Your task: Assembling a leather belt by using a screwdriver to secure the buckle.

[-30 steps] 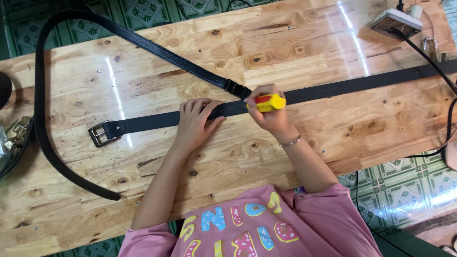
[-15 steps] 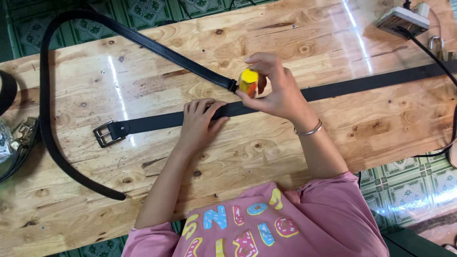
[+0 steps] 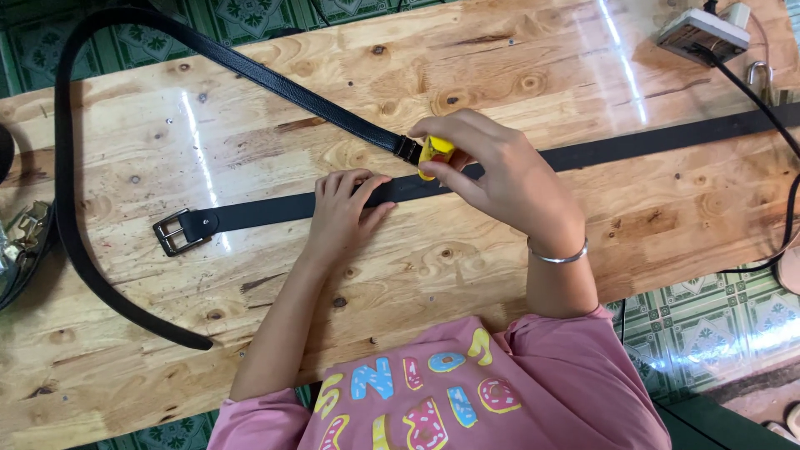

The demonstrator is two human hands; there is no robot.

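Observation:
A black belt (image 3: pixel 267 211) lies straight across the wooden table (image 3: pixel 250 108), its metal buckle (image 3: pixel 172 232) at the left. My left hand (image 3: pixel 343 204) presses flat on the strap near its middle. My right hand (image 3: pixel 492 171) is closed around a small yellow object (image 3: pixel 435 152), held just above the strap beside the end of a second black belt (image 3: pixel 250 71). That second belt curves far left around the table and back to the near edge. A silver bangle circles my right wrist.
A white power strip (image 3: pixel 702 33) with a black cable (image 3: pixel 762 104) sits at the far right corner, next to a padlock (image 3: pixel 760 77). Several metal buckles (image 3: pixel 21 237) lie at the left edge. Green patterned floor tiles show around the table.
My right hand has lifted off the strap with the yellow object and moved left, towards the end of the second belt. My left hand stays pressed on the strap.

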